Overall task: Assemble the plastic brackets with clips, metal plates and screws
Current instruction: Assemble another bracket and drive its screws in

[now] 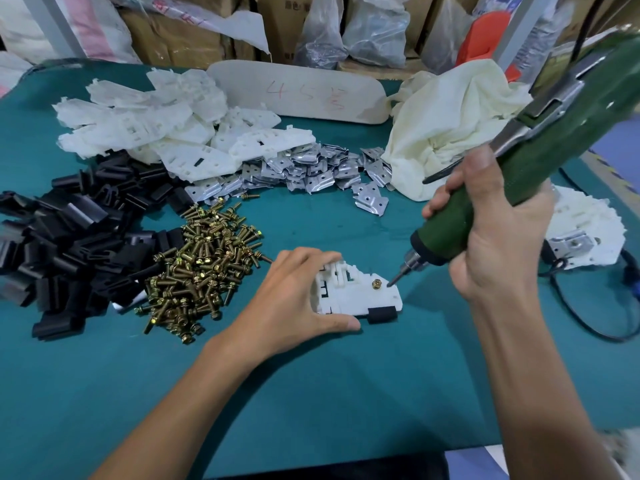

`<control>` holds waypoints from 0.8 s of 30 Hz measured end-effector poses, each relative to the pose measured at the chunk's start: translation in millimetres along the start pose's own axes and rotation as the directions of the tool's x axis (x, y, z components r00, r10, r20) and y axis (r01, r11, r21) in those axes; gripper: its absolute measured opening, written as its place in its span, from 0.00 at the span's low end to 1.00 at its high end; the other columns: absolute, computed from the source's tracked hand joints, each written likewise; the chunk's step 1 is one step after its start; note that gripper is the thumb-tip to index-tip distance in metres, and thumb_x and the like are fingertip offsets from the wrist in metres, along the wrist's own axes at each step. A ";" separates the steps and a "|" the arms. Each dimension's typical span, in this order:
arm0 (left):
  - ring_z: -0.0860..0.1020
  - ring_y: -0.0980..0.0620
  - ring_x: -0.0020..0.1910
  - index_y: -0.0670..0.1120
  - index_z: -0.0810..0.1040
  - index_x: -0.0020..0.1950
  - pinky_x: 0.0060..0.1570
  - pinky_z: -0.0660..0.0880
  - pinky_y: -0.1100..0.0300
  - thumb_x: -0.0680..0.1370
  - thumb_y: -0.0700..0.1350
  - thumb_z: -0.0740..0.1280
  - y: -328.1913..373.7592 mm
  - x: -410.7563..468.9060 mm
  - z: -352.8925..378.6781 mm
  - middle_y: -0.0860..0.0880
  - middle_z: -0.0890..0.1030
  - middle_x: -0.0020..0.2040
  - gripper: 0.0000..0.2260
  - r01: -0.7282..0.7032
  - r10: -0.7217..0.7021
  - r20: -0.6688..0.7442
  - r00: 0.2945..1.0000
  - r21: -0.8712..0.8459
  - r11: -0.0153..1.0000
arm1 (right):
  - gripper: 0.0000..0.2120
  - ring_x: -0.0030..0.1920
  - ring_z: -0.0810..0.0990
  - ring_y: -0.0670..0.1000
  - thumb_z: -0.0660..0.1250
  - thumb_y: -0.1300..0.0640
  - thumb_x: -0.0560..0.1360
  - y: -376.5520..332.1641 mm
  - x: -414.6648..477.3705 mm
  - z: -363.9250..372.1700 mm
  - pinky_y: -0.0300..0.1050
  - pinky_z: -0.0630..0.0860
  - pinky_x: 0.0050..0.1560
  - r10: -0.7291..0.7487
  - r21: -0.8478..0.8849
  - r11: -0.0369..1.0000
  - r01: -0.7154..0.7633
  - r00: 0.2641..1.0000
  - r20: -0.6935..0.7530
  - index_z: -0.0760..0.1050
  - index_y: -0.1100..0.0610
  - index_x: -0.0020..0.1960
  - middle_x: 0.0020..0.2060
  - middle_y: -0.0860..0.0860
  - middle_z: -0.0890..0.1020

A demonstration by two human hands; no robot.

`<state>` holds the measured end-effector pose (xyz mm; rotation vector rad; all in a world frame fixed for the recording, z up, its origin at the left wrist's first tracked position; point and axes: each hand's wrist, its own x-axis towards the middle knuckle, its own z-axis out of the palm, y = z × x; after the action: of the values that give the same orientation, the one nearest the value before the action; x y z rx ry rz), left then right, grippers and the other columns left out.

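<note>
1. White plastic bracket (356, 292) lies flat between the hands, its long axis running from the left hand (294, 296), which clasps one end, toward the right hand (498, 244).
2. Brass screw (377, 284) stands at the end nearer the right hand, which grips a green electric screwdriver (540, 157), its tilted tip just beside the screw.
3. Teal counter (329, 393) underneath; cardboard boxes (180, 39) stacked beyond.

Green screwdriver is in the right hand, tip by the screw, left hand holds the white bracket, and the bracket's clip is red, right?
No. In the head view the clip on the white bracket is black, not red. The rest holds: the right hand grips the green screwdriver, tip by the screw, and the left hand holds the bracket.
</note>
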<state>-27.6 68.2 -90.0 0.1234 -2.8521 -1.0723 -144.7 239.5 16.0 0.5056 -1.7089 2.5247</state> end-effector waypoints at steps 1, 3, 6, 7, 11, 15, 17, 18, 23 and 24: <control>0.62 0.63 0.66 0.60 0.67 0.74 0.60 0.59 0.70 0.63 0.75 0.71 0.2 0.0 -0.1 0.64 0.68 0.65 0.44 0.002 -0.002 -0.001 1.000 0.001 1.000 | 0.34 0.30 0.76 0.54 0.81 0.42 0.65 1.6 1.0 3.0 0.48 0.77 0.34 -0.013 -0.002 1.000 0.013 1.000 0.004 0.72 0.64 0.55 0.36 0.55 0.77; 0.61 0.64 0.65 0.60 0.66 0.75 0.60 0.59 0.72 0.63 0.74 0.71 0.7 -0.3 -0.2 0.64 0.67 0.65 0.43 0.005 -0.005 0.002 1.000 0.000 1.000 | 0.36 0.30 0.76 0.55 0.82 0.42 0.65 5.3 2.7 6.9 0.48 0.77 0.34 -0.029 -0.006 1.000 0.029 1.000 0.011 0.71 0.64 0.57 0.39 0.56 0.77; 0.61 0.64 0.64 0.60 0.66 0.75 0.58 0.58 0.73 0.63 0.73 0.71 0.4 0.1 0.1 0.64 0.67 0.63 0.43 0.009 -0.009 0.008 1.000 0.001 1.000 | 0.32 0.28 0.77 0.53 0.82 0.45 0.68 12.8 4.5 7.9 0.49 0.77 0.34 -0.027 -0.031 0.999 0.028 1.000 0.014 0.70 0.63 0.57 0.38 0.54 0.79; 0.61 0.64 0.64 0.60 0.66 0.75 0.58 0.58 0.73 0.63 0.73 0.71 0.4 0.5 0.1 0.64 0.67 0.63 0.43 0.010 -0.010 0.010 1.000 0.005 1.000 | 0.28 0.28 0.76 0.53 0.81 0.48 0.69 15.8 4.4 7.2 0.49 0.77 0.34 -0.025 -0.044 0.999 0.025 1.000 0.012 0.70 0.63 0.56 0.37 0.54 0.79; 0.61 0.64 0.63 0.60 0.66 0.75 0.57 0.58 0.77 0.64 0.72 0.72 -0.2 1.5 0.7 0.64 0.67 0.62 0.43 0.006 -0.006 0.011 1.000 0.006 1.000 | 0.21 0.28 0.76 0.54 0.79 0.51 0.71 22.8 3.2 4.8 0.50 0.76 0.34 -0.028 -0.076 0.997 0.029 0.999 0.027 0.71 0.59 0.52 0.36 0.52 0.79; 0.61 0.64 0.62 0.59 0.67 0.75 0.58 0.58 0.77 0.64 0.72 0.72 -1.3 1.5 0.8 0.64 0.68 0.61 0.42 0.001 -0.001 0.009 1.000 -0.002 1.000 | 0.28 0.29 0.78 0.53 0.81 0.45 0.69 21.7 4.3 6.6 0.50 0.78 0.36 -0.036 -0.125 0.991 0.044 0.997 0.072 0.70 0.60 0.54 0.37 0.50 0.80; 0.61 0.64 0.62 0.59 0.67 0.75 0.58 0.58 0.77 0.64 0.72 0.73 -1.4 1.5 0.6 0.64 0.68 0.61 0.42 0.004 -0.004 0.007 1.000 -0.004 1.000 | 0.25 0.32 0.81 0.52 0.81 0.44 0.69 21.7 3.8 9.1 0.49 0.80 0.37 -0.063 -0.164 0.983 0.077 0.994 0.089 0.72 0.57 0.53 0.38 0.47 0.82; 0.61 0.64 0.63 0.59 0.67 0.75 0.58 0.58 0.77 0.64 0.71 0.73 -1.5 1.5 0.7 0.64 0.68 0.61 0.42 0.006 -0.005 0.004 1.000 -0.006 1.000 | 0.23 0.34 0.82 0.52 0.81 0.44 0.69 21.7 3.4 11.1 0.50 0.81 0.39 -0.077 -0.175 0.980 0.093 0.992 0.098 0.73 0.54 0.52 0.38 0.46 0.82; 0.61 0.64 0.63 0.59 0.67 0.74 0.59 0.59 0.73 0.65 0.70 0.73 -1.0 1.4 1.1 0.64 0.68 0.62 0.41 0.019 -0.019 -0.002 1.000 -0.010 1.000 | 0.25 0.39 0.85 0.61 0.81 0.50 0.69 24.9 7.0 13.0 0.60 0.84 0.46 -0.036 -0.139 0.989 0.057 0.988 0.150 0.73 0.59 0.56 0.41 0.54 0.83; 0.62 0.63 0.63 0.59 0.67 0.74 0.60 0.59 0.71 0.65 0.70 0.73 -0.9 1.4 1.5 0.64 0.68 0.62 0.41 0.022 -0.023 -0.003 1.000 -0.009 1.000 | 0.27 0.41 0.86 0.62 0.80 0.51 0.70 25.5 7.5 12.6 0.58 0.84 0.46 -0.011 -0.121 0.992 0.030 0.987 0.160 0.72 0.64 0.58 0.43 0.56 0.84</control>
<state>-29.2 68.3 -91.6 0.1565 -2.8499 -1.0883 -154.5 217.1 -0.3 0.7283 -1.8868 2.4044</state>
